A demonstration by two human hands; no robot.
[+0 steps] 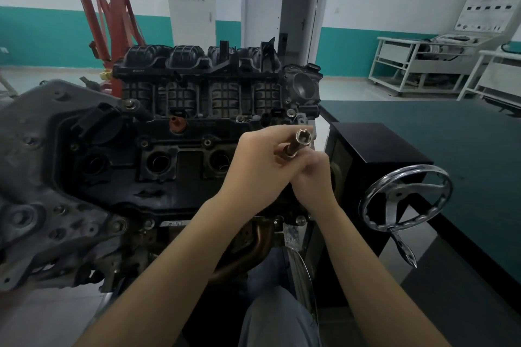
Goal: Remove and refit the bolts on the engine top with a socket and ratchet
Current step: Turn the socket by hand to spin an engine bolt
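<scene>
Head view: our left hand and right hand both curl around the socket and its extension, raised above the engine top. If we fumble, it drops into an open well.

One engine on stand. Two hands: left, right, together on one socket. Four intake runners. One throttle body. One handwheel. One red hoist. One cabinet. One door. Two white benches.
</scene>
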